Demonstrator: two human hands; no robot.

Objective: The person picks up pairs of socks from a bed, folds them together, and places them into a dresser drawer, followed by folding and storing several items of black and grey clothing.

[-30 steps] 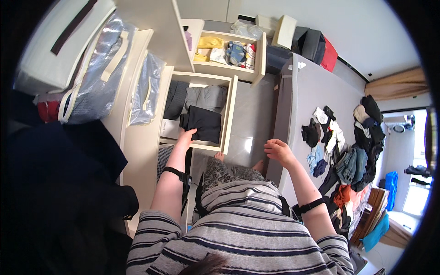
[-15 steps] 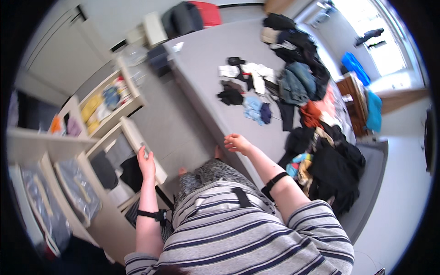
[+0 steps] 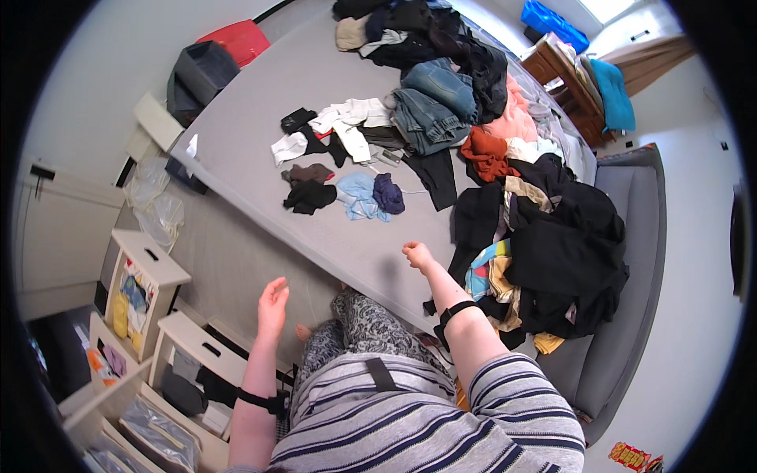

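Note:
My left hand [image 3: 273, 305] hangs over the gap between the bed and the drawers, its fingers stretched out and holding nothing. Above the near part of the grey bed [image 3: 315, 244] is my right hand [image 3: 418, 256], empty, with fingers loosely bent. The nearest clothes to it are a crumpled dark blue garment [image 3: 388, 194], a light blue garment [image 3: 361, 195] and a big heap of black clothes [image 3: 564, 252]. Farther off lie a black bunched cloth [image 3: 310, 197], white garments [image 3: 347, 126], folded jeans [image 3: 430, 118] and a rust-red garment [image 3: 487, 154]. Neither hand touches any of them.
Pulled-out drawers with clothes stand at the left, one with a pale front [image 3: 206, 351] and another [image 3: 150, 256] beyond. Clear plastic bags [image 3: 156, 201] lie on the floor. A grey bin [image 3: 201, 79] and a red container [image 3: 236, 42] stand past the bed's far left corner. A grey headboard [image 3: 631, 299] edges the right.
My view has swung right, toward the bed, so the drawers sit lower left. Both hands have moved away from the drawers along with my body, and my right fingers are more bent.

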